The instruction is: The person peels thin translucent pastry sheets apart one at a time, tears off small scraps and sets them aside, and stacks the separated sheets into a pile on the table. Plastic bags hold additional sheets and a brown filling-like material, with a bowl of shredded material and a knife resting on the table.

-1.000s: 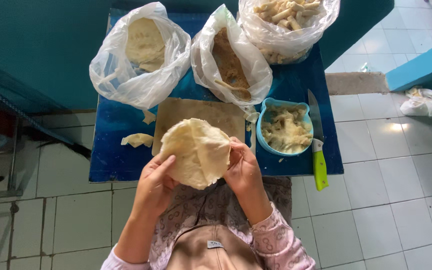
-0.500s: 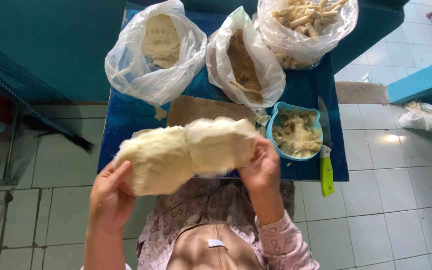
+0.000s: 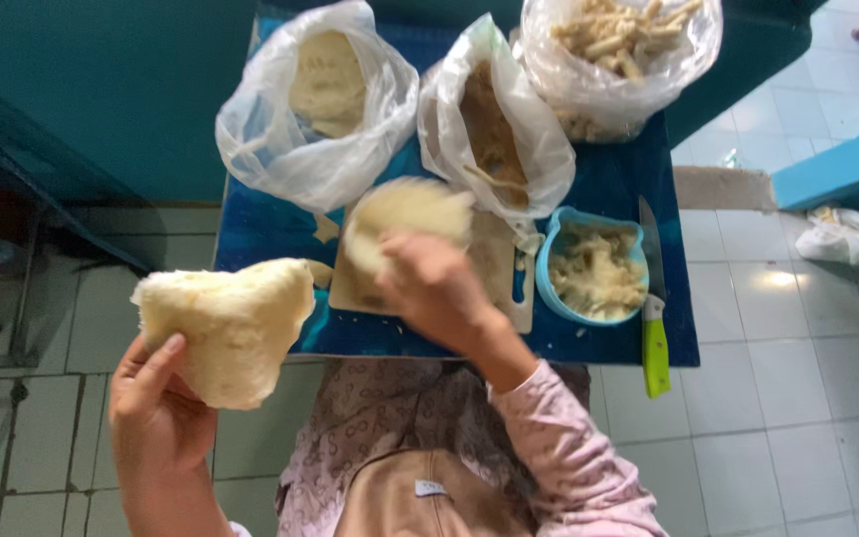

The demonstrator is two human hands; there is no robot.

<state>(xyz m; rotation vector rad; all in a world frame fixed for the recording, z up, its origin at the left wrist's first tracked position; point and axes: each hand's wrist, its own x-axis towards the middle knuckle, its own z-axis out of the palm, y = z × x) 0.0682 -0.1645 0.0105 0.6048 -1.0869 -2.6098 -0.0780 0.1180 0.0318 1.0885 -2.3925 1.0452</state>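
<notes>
Now two pale chunks: left hand (image 3: 156,413) fingers clasp one (image 3: 226,328), right hand (image 3: 434,288) grips other (image 3: 405,221); three bags.

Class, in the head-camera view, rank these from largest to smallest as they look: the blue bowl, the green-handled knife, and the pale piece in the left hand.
1. Pale piece, though it is nearer the camera, which may flatter it.
2. Blue bowl.
3. Green-handled knife.

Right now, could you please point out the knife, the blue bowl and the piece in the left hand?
Knife (image 3: 655,343): head view, on its green handle.
Blue bowl (image 3: 556,231): head view, on its left rim.
Pale piece (image 3: 231,323): head view, on its broad middle, above the left hand (image 3: 156,413).
</notes>
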